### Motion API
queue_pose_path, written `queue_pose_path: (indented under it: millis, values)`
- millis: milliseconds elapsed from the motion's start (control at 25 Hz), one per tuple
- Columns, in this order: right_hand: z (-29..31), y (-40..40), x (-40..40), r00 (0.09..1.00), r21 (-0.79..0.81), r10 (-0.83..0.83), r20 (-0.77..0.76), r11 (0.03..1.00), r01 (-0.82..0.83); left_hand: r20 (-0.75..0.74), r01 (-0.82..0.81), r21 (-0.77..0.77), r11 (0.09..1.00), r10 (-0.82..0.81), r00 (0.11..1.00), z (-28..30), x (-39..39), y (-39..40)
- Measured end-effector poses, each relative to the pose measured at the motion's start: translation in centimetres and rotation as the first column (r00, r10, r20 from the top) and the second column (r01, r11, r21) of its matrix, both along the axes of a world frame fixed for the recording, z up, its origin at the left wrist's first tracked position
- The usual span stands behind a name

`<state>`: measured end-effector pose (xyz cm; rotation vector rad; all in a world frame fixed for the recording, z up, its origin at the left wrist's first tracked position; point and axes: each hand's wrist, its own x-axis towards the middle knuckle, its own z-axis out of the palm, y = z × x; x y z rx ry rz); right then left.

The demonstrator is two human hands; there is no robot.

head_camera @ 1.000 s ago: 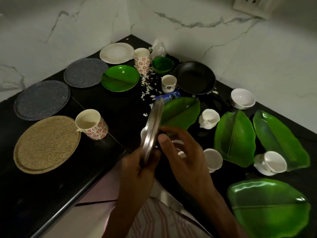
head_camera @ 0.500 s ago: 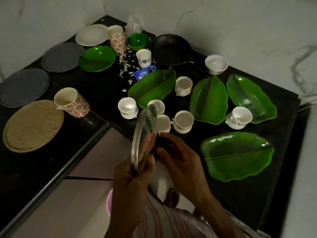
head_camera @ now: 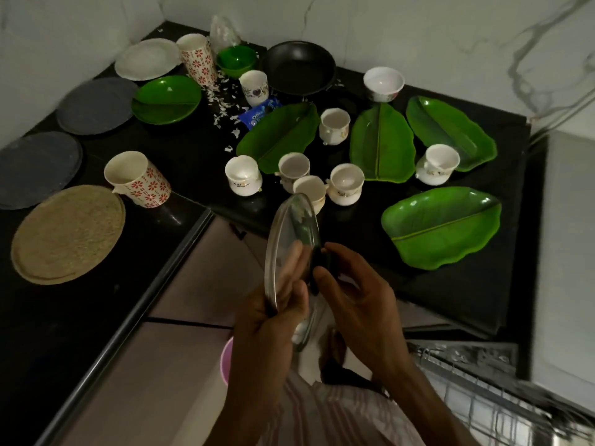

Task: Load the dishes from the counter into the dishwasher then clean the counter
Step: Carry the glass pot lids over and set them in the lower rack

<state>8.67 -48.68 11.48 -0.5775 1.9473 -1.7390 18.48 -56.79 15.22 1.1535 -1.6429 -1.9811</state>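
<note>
Dishwasher rack (head_camera: pixel 502 410) now visible beside glass lid (head_camera: pixel 291 239).

Dim rm, white marble walls (head_camera: pixel 418 37) w/ grey veins, black L-shaped counter (head_camera: pixel 180 146), beige cabinet fronts (head_camera: pixel 180 284)

Blue biscuit packet (head_camera: pixel 259 113) as my landmark, lying on the dark worktop. White paper scraps (head_camera: pixel 223 101) scattered just to its left and on toward the back corner. Crumpled clear plastic bag (head_camera: pixel 224 31) well behind it, against the marble wall (head_camera: pixel 450 37). Pink bucket rim (head_camera: pixel 226 360) far in front of it, low on the floor by my striped clothing (head_camera: pixel 338 413). Cupboard fronts (head_camera: pixel 193 278) between packet and bucket
</note>
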Motion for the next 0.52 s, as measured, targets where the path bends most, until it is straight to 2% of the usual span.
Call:
queue_pose_path:
  millis: [200, 280, 520]
  values:
    - [-0.8, 0.8, 6.5, 0.993, 0.004, -0.115, -0.022, 0.993, 0.115, 0.044, 0.166, 0.007, 0.986, -0.166, 0.985, -1.2, 5.4, -0.8]
    - [-1.1, 1.5, 8.9, 0.987, 0.014, -0.154, 0.034, 0.988, 0.154, 0.024, 0.217, 0.019, 0.976, -0.218, 0.976, -1.4, 7.2, -0.6]
    - [-0.7, 4.7, 13.6, 0.955, 0.053, -0.295, -0.009, 0.954, 0.295, -0.016, 0.399, 0.001, 0.917, -0.399, 0.917, -0.8, 10.3, 1.5]
